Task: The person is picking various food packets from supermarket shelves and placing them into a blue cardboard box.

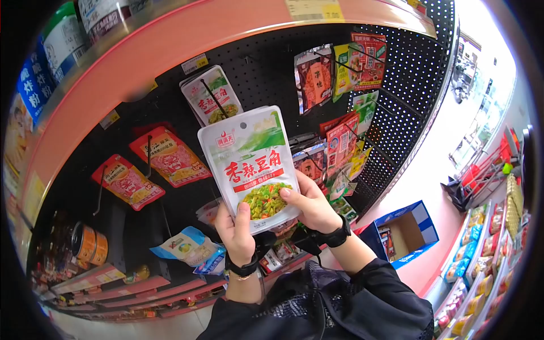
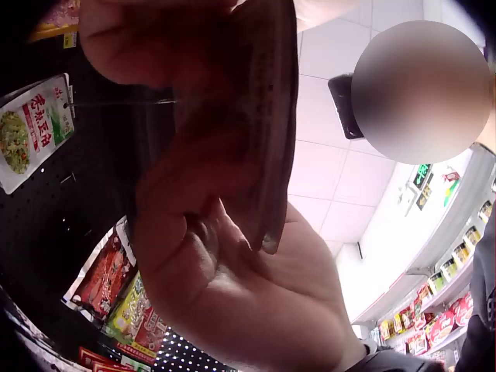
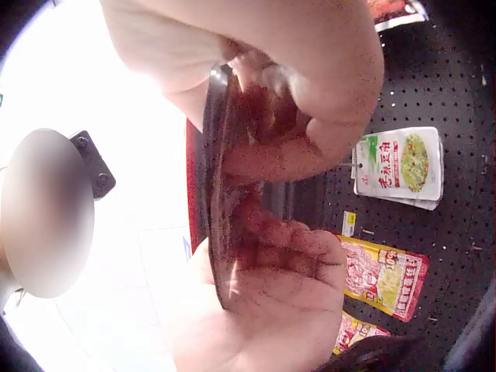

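Both hands hold a white and green food pouch (image 1: 249, 148), its front turned up toward the head camera. Red lettering and a picture of chopped green beans cover that front, and a small hanging hole is at the top. My left hand (image 1: 237, 233) grips the lower left edge, thumb on the front. At the lower right, my right hand (image 1: 315, 207) pinches the edge with its thumb near the bean picture. Both wrist views show fingers curled behind the pouch. Matching pouches (image 1: 213, 93) hang on a hook just beyond it.
Red and yellow packets (image 1: 170, 156) hang on the black pegboard (image 1: 263, 68) at left. More packets (image 1: 314, 79) hang at right. An orange shelf edge (image 1: 187, 37) curves overhead. An open blue box (image 1: 422, 226) stands at lower right, near stocked shelves (image 1: 481, 266).
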### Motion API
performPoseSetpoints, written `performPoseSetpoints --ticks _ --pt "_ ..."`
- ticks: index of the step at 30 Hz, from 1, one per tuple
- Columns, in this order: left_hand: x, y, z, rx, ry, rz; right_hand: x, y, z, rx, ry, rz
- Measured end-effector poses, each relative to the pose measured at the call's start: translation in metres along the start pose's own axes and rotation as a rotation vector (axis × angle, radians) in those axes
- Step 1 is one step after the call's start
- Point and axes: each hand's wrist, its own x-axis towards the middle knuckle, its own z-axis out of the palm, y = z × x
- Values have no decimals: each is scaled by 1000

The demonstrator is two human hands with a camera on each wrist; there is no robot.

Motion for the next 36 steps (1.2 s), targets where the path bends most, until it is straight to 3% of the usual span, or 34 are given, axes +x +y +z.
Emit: performPoseSetpoints --ticks 6,15,18,22,24,29,31,36 --pt "-27 -11 29 19 162 54 -21 -11 -17 16 -49 23" --pt "-35 -4 36 -15 172 7 -44 -15 -25 -59 -159 46" --pt "-39 1 42 -157 214 -71 -49 -20 -21 -36 -160 22" --pt "-35 7 33 -226 108 -114 -52 -19 -17 -58 -196 4" --pt "-35 8 32 -230 113 -109 -52 -21 -16 -167 -186 -30" --pt "-54 3 41 -170 185 -97 -62 -11 -28 -106 -156 -13" --pt "-68 -7 40 -134 192 -126 -68 -6 -43 -140 -237 21" --pt "-80 -58 64 -174 8 -164 -92 -17 -95 -275 -136 90"
